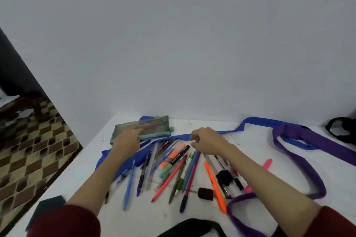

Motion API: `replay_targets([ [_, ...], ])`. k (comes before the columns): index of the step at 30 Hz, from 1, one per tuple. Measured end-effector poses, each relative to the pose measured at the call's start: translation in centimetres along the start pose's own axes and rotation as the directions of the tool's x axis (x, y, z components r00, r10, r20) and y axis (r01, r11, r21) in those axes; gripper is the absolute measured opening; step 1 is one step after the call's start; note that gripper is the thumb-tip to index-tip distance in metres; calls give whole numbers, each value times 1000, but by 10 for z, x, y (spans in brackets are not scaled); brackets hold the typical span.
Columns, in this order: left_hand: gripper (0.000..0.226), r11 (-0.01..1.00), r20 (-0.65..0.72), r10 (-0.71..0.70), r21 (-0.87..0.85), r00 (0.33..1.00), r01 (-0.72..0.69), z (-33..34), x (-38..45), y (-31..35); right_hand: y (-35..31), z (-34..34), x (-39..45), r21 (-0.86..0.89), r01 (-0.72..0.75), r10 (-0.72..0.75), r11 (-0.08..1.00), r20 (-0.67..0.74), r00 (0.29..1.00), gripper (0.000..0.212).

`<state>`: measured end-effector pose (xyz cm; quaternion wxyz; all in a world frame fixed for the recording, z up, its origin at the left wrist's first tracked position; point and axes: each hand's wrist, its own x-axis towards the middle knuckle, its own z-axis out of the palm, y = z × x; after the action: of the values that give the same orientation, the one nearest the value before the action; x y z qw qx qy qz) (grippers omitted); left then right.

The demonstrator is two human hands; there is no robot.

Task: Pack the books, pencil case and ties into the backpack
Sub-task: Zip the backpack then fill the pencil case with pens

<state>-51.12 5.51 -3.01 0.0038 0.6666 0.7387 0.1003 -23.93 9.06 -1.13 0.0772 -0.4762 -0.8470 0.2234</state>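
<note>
While the left hand (pixel 128 139) lay flat on the see-through teal mesh pencil case (pixel 141 128), the right hand's (pixel 209 141) grip was loosely curled, holding nothing I could make out, right above the scattered pens (pixel 173 167), whose long axes ran toward the person.

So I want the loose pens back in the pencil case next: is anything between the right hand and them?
Nothing visible: the right hand hovers directly over the loose pens. The left hand rests on the pencil case.

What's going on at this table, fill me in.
A person is loading a pencil case at the back of the white table. The left hand rests on the case, which already holds a few pens. The right hand hovers with curled fingers over the pens and markers spread on the table. A blue tie and a purple tie lie loose.
</note>
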Motion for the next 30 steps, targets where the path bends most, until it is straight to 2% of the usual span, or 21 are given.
replay_targets([
  [2, 53, 996, 23, 49, 71, 999, -51, 11, 10, -9, -2, 5, 21, -4, -19, 19, 1000, -4, 1000, 30],
  [6, 54, 998, 32, 36, 44, 999, -38, 28, 26, -30, -14, 24, 72, 20, -57, 56, 998, 4, 998, 38],
  [11, 31, 998, -1, 54, 11, 999, -54, 40, 42, -51, -27, 48, 105, -51, -56, 56, 997, 1, 998, 43],
  [14, 27, 997, -16, 77, -11, 997, -77, 43, 45, -59, -34, 62, 117, -94, -58, 58, 994, 1, 998, 41],
  [17, 31, 992, 32, 124, -34, 992, -122, 46, 45, -64, -38, 74, 123, -123, -76, 69, 990, -57, 996, 35],
  [21, 26, 992, 17, 122, -26, 992, -121, 52, 49, -70, -45, 79, 128, -111, -109, 92, 988, -153, 984, 32],
  [23, 24, 993, -46, 112, -20, 993, -113, 51, 49, -67, -47, 78, 129, -107, -102, 85, 989, -157, 984, 33],
  [27, 18, 979, -280, 89, -149, 956, -135, 24, 51, -55, -47, 68, 124, -16, -49, 45, 999, -218, 975, 47],
  [30, 14, 966, -387, 115, -173, 915, -194, -16, 55, -40, -55, 50, 116, 217, 18, 51, 976, -307, 950, 53],
])
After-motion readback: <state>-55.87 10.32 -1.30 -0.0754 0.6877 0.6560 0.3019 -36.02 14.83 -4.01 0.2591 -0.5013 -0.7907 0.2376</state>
